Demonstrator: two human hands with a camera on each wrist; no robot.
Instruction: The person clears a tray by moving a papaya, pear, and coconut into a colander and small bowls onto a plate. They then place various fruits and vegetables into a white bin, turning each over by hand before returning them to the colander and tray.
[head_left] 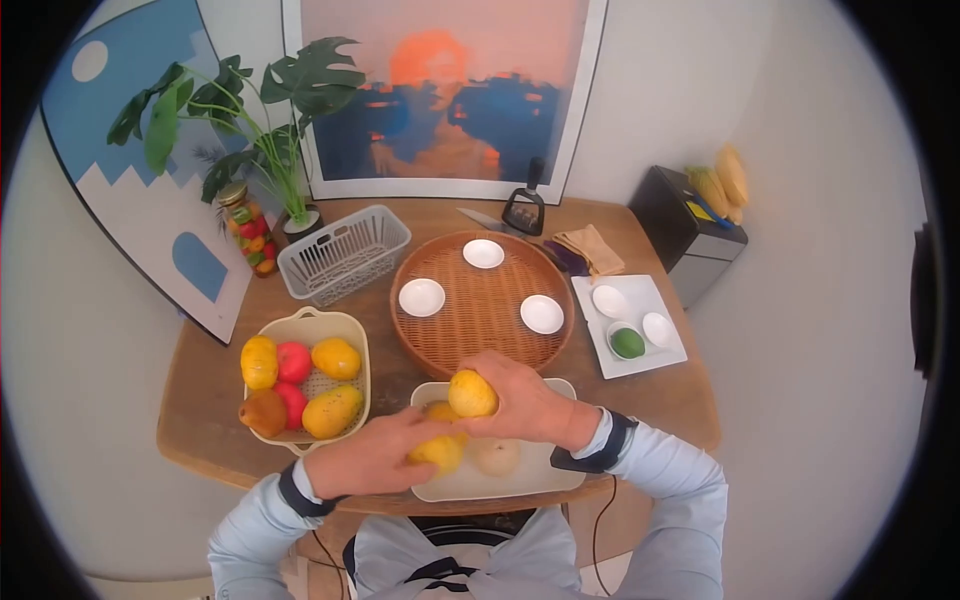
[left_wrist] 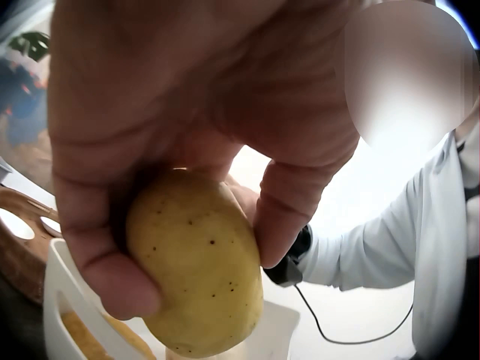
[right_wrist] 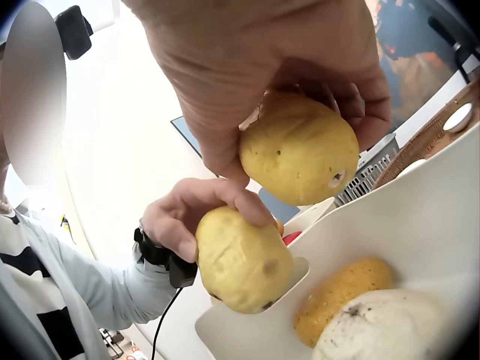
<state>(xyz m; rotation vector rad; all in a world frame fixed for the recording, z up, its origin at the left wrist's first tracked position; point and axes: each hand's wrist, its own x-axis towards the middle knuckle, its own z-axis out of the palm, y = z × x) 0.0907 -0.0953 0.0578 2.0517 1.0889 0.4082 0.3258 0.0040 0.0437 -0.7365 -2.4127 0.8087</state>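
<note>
My left hand [head_left: 362, 456] grips a yellow potato [left_wrist: 199, 266] between thumb and fingers; small dark specks dot its skin. In my right hand [head_left: 530, 402] is another yellow potato [right_wrist: 300, 154], with a pale scar at one end. Both are held over a cream bin [head_left: 560, 486] near the table's front edge, the right one slightly higher and farther from the body. Inside the bin lie a speckled yellow-brown potato [right_wrist: 341, 296] and a whitish round vegetable [right_wrist: 382, 330]. The hands partly cover the bin in the head view.
Left stands a cream basket [head_left: 362, 372] of yellow, red and brown fruit. Behind are a grey basket [head_left: 345, 262] and a round wicker tray [head_left: 480, 330] bearing white dishes. A white tray [head_left: 650, 365] with dishes and a green fruit [head_left: 627, 343] lies right.
</note>
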